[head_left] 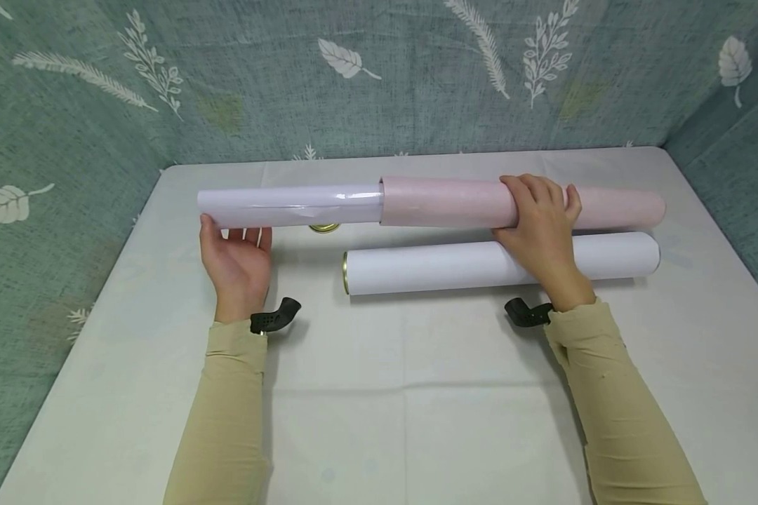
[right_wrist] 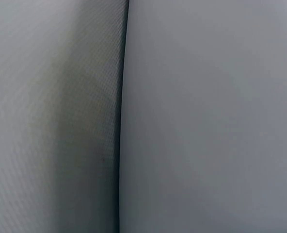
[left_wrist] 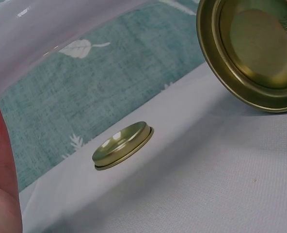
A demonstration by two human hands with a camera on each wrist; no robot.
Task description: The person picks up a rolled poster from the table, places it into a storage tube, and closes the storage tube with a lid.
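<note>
A glossy white roll of paper or film [head_left: 290, 205] sticks out of the left end of a pink cardboard tube [head_left: 442, 201]. My left hand [head_left: 240, 266] holds the roll near its free end, with the thumb at its lower edge and the other fingers partly hidden behind it. Over the pink tube, my right hand [head_left: 543, 221] curls its fingers and grips it. A capped white tube [head_left: 429, 268] lies in front, passing under the right hand. In the left wrist view the roll [left_wrist: 41, 39] hangs above the table.
A loose gold metal lid [left_wrist: 121, 145] lies on the white-covered table [head_left: 404, 421] behind the roll. Another gold cap [left_wrist: 260, 48] closes the white tube's left end. Green leaf-patterned cloth [head_left: 410, 77] borders the table at the back and sides.
</note>
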